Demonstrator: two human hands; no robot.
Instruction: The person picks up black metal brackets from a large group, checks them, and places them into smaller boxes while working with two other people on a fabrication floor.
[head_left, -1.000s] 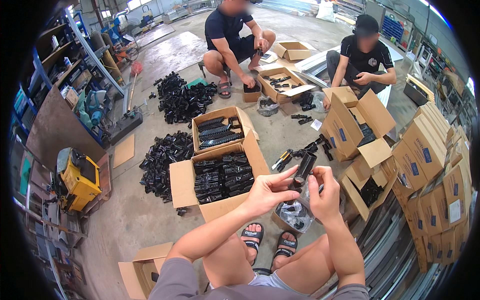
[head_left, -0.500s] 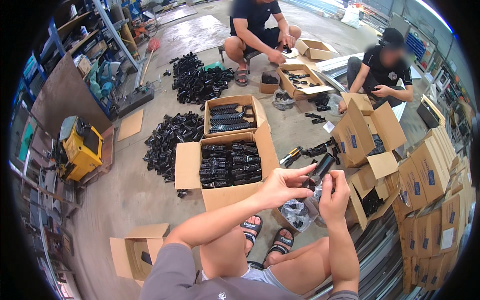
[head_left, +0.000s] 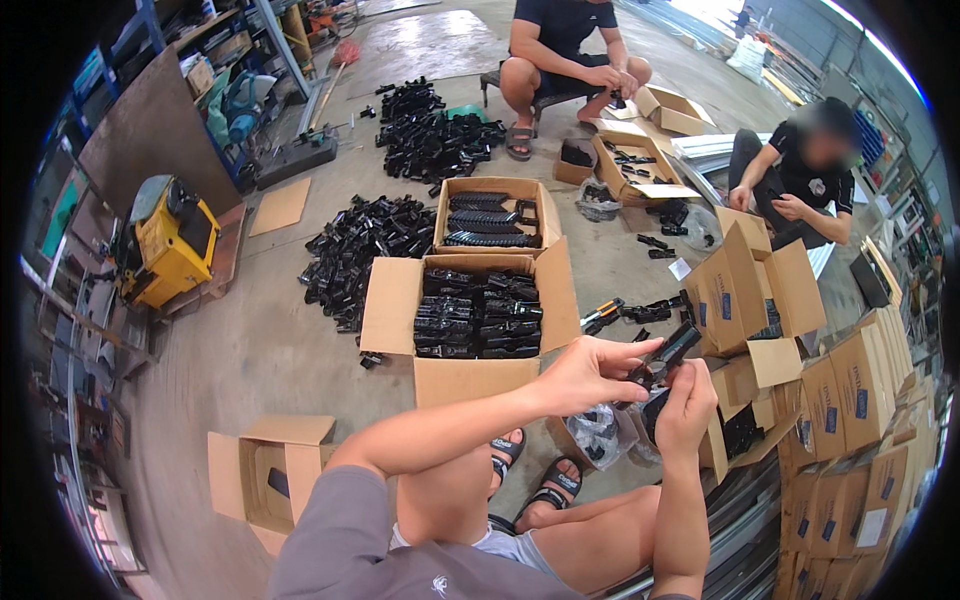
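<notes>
Between my hands is a glossy black elongated part (head_left: 681,344), tilted up to the right; its exact kind I cannot make out. My left hand (head_left: 598,374) pinches its lower left end between thumb and fingers. My right hand (head_left: 688,398) grips it from the right side, with thumb and fingers closed. Below my hands lies a clear plastic bag (head_left: 597,432) with small dark pieces inside. Just to the left stands an open cardboard box (head_left: 468,380) packed with rows of similar black parts. Beyond my hands, more black parts (head_left: 655,309) lie loose on the floor.
Two heaps of black parts (head_left: 368,250) (head_left: 430,130) lie at the left. A second open carton (head_left: 548,215) stands behind the packed box. Two co-workers (head_left: 565,50) (head_left: 810,170) handle parts farther off. Stacked cartons (head_left: 850,400) line the right; a yellow machine (head_left: 170,240) stands left.
The view has shifted, so the surroundings sit farther right. My hands still hold the black part, which has tilted closer to level. The farther right co-worker's hand has lifted from the floor.
</notes>
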